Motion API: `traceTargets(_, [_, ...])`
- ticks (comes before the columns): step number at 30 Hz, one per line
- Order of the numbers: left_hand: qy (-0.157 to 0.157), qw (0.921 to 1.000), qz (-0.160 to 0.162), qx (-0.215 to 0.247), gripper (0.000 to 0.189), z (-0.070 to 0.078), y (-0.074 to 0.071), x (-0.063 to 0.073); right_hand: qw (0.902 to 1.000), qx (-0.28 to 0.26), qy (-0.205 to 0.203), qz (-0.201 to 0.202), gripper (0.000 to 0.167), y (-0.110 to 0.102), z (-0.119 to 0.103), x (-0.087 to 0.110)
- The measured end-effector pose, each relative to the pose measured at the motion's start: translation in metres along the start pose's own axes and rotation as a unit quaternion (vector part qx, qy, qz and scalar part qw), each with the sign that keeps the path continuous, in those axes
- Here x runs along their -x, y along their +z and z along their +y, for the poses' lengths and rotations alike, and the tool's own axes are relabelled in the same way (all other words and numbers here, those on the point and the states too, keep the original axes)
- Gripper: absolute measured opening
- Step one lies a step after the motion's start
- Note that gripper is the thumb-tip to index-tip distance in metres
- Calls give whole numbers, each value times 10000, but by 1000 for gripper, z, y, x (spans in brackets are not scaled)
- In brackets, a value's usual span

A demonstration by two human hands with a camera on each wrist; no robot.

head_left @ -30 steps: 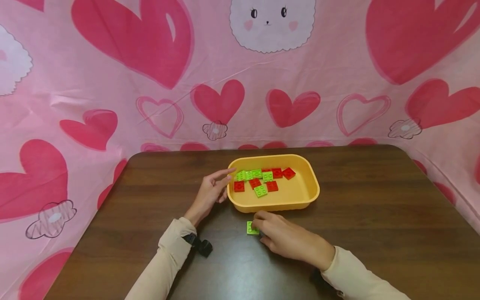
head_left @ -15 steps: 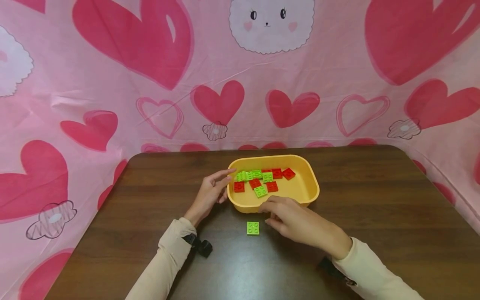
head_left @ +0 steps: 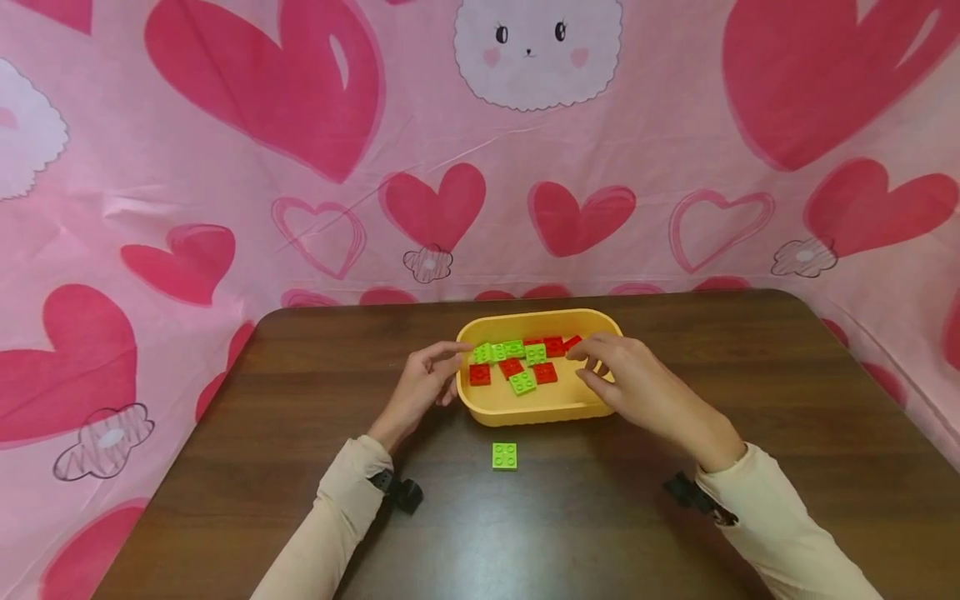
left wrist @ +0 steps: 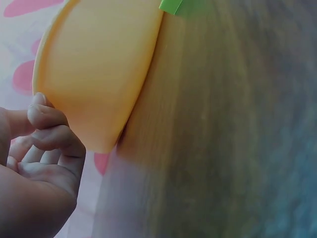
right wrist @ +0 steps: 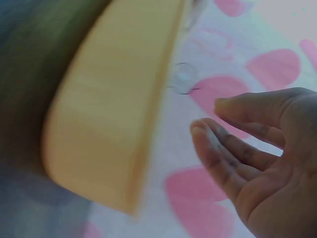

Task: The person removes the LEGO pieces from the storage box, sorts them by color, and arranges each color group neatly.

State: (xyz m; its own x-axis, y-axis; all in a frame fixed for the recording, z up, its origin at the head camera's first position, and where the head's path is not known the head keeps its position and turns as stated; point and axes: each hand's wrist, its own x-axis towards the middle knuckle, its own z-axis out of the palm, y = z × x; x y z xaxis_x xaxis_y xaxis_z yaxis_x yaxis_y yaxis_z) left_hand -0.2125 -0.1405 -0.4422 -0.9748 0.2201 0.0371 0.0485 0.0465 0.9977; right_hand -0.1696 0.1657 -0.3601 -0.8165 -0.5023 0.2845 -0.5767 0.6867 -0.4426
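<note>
A yellow tray stands on the table with several red and lime-green toy building bricks inside. My left hand holds the tray's left end, its index finger reaching over the rim; the left wrist view shows the curled fingers right at the rim. Above the tray's right end is my right hand, fingers loosely bent and parted from the thumb, with nothing between them. It partly covers a red brick. One lime-green four-stud brick lies on the table just in front of the tray.
The dark wooden table reaches back to a pink cloth printed with hearts. Black camera mounts sit on both wrists, the left one close above the table.
My right hand has let go of the lime-green brick on the table and moved right and up over the tray's right end. My left hand has stayed at the rim.
</note>
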Motion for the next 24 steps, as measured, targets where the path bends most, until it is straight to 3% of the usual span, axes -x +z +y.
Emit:
traceTargets(10, [-162,9998,-133,6,34,-1,-1,-1,9976,-398,504,-269,29,29,41,-7])
traceTargets(17, [-200,9996,-119,146,34,-2,-3,-2,9961,-576,583,-337,30,34,48,-9])
traceTargets(24, [-209,9997,-103,-4,33,-5,-1,-2,9953,-568,680,-402,29,35,50,-7])
